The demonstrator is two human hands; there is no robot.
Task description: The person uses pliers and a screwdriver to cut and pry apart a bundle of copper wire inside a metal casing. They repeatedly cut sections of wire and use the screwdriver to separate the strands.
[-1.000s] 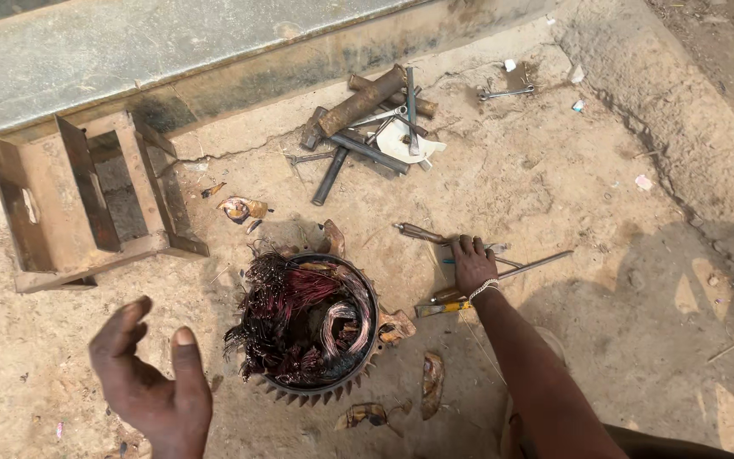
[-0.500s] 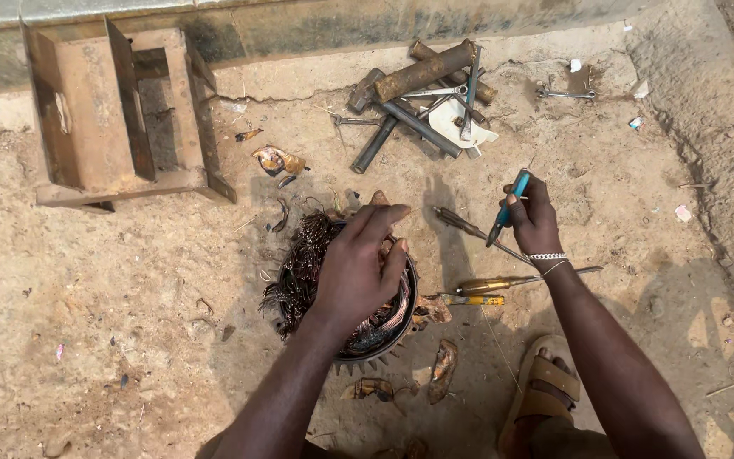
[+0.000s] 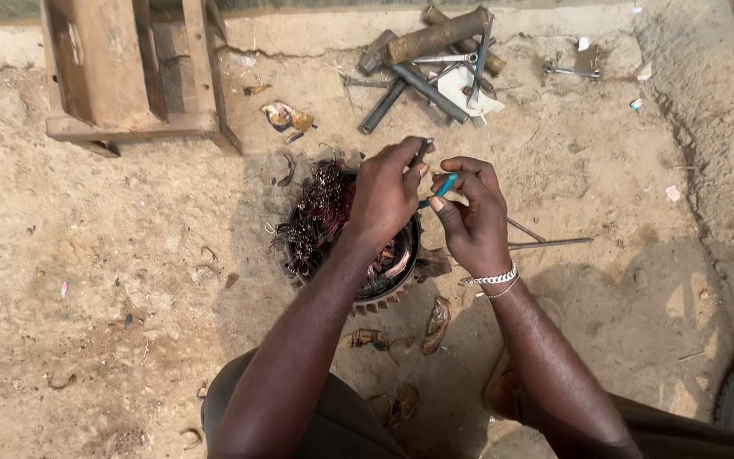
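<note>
Bright hazy daylight, soft shadows, sharp focus

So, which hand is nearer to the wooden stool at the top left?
Left. The left hand is over the round motor part, on the side toward the wooden stool. The right hand, holding a blue-handled tool, is farther away.

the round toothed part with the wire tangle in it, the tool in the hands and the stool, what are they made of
Toothed round part: looks like dark, dull metal with a ridged rim. Wire tangle: reddish-brown strands, probably copper winding, dirty. Tool, held by both the left hand and the right hand: blue handle cover, likely plastic; its tip seems grey metal. Stool: rough, unpainted brown wood planks.
</note>
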